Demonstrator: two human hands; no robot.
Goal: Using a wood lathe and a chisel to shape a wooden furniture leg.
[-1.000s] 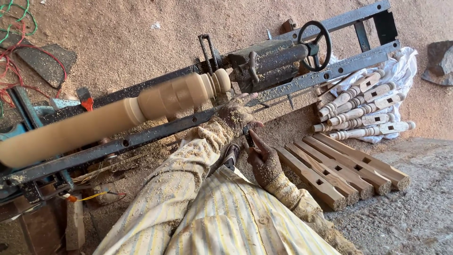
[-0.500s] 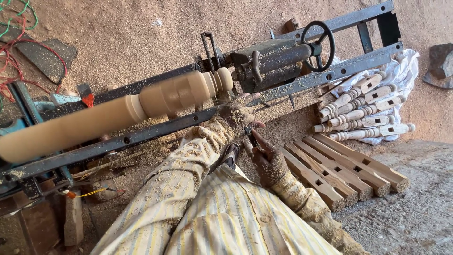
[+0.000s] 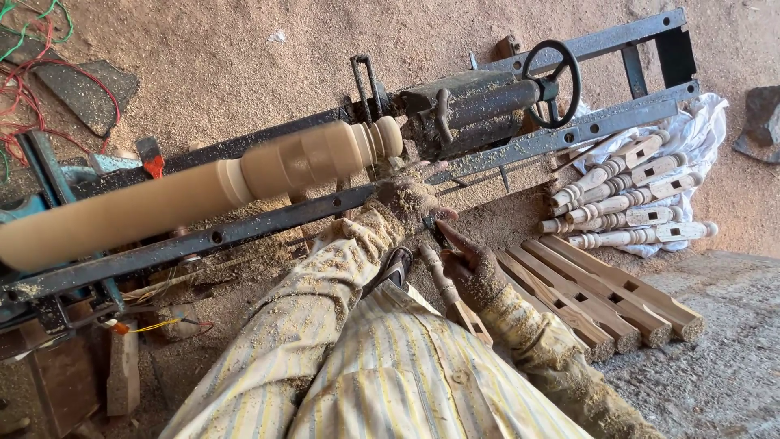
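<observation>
Your left hand (image 3: 406, 199) is closed round the front of a long tool (image 3: 443, 276), and your right hand (image 3: 471, 272) grips its wooden handle. The big wooden post (image 3: 203, 191) sits on the lathe (image 3: 487, 102) at ten o'clock from your hands. If the tool digs in, it could jump and hurt you.

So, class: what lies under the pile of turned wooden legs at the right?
A crumpled white cloth lies under the turned legs, showing above and to the right of them. The ground beneath the cloth is covered, so it cannot be seen there.
</observation>
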